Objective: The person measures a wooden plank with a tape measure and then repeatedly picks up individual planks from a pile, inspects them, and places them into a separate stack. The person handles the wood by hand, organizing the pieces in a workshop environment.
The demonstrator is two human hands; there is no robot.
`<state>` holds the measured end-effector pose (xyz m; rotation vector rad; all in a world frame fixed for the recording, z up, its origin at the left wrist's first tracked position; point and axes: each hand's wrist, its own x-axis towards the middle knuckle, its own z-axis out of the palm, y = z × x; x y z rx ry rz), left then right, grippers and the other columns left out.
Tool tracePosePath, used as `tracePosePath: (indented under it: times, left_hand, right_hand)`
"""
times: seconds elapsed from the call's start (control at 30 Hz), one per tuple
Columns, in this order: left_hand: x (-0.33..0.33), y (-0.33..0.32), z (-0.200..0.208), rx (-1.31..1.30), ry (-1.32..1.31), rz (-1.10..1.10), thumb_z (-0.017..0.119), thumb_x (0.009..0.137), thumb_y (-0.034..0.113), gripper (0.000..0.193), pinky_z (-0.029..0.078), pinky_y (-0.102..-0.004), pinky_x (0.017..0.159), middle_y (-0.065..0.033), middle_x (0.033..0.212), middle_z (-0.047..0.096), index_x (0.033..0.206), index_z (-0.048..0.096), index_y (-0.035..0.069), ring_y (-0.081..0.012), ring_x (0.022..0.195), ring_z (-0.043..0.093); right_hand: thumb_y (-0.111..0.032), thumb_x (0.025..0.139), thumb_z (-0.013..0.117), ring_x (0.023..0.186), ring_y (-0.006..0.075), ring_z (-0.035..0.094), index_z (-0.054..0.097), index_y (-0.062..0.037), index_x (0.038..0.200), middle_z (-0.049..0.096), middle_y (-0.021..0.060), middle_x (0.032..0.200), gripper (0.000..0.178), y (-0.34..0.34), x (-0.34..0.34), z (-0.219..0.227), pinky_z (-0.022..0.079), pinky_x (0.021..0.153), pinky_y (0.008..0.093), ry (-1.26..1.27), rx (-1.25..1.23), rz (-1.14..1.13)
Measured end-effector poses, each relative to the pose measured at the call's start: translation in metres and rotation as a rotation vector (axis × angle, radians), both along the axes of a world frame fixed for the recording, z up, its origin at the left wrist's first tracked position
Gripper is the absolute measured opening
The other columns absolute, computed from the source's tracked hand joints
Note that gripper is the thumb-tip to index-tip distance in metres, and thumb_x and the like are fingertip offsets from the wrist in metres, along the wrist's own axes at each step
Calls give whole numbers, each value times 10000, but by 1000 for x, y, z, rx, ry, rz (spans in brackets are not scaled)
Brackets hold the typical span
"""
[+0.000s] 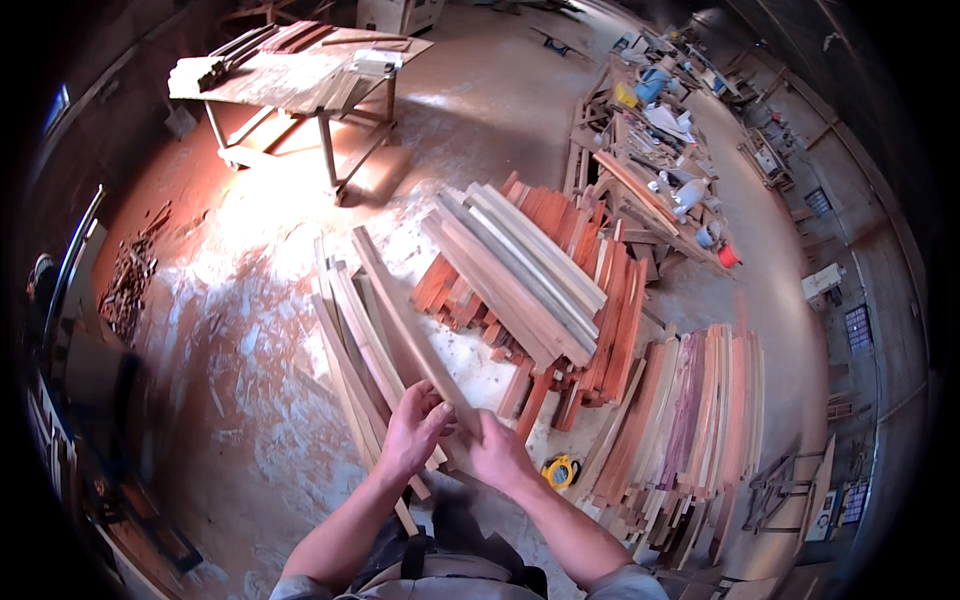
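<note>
Brown-toned wood makes up the long, narrow strip in hand, which looks stiff, fairly light for its length, and dry rather than slippery. Its edges could splinter, so a grip around both edges suits it, with a second hold farther along to check tipping. The strip slants forward and leftward from the hands, between loose pale strips and the stacked boards. The right hand closes around its near end; the left hand curls at its left edge, though whether those fingertips pinch it I can't tell.
</note>
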<state>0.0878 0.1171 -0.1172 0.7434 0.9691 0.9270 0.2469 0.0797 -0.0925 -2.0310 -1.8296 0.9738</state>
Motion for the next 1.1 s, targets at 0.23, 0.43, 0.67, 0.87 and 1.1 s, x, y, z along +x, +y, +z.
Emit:
tracePosePath:
  times: [0.23,0.43,0.67,0.87,1.1]
  left_hand:
    - [-64,-17,-29,199,670,157,649,879,97,491,516,-327,816,-139,1047,624,1313,455,-23,-193,896,634]
    - [-83,-34,-47,38,1158,89,675,832,260,614,513,-421,807,-205,1110,569,1332,451,-17,-332,902,631]
    - [-63,-24,-51,-16,1241,-24,630,835,332,650,498,-504,838,-289,1094,614,1308,414,-57,-452,958,622]
    - [-64,-6,-45,67,1205,65,563,859,224,295,490,-559,755,-311,876,635,1013,480,-14,-492,840,618]
    - [-78,6,-48,71,1236,42,569,843,185,344,492,-515,780,-285,916,643,1098,479,-27,-457,881,627]
  right_hand:
    - [-301,911,601,899,379,622,549,-36,1028,632,195,965,295,93,105,34,498,774,468,-266,324,-85]
    - [-333,862,667,1002,331,575,611,-49,1035,613,143,1038,337,128,169,18,476,860,427,-530,408,78]
    - [-256,828,706,1019,349,562,522,20,1167,580,199,1121,474,78,75,4,461,881,424,-93,389,-51]
    - [-294,806,728,1138,408,519,367,17,1378,521,243,1198,745,-1,-56,-58,456,953,454,-79,-27,225]
    - [-185,845,649,1178,413,505,359,39,1386,514,284,1238,654,-3,-67,-75,436,985,447,37,-124,140]
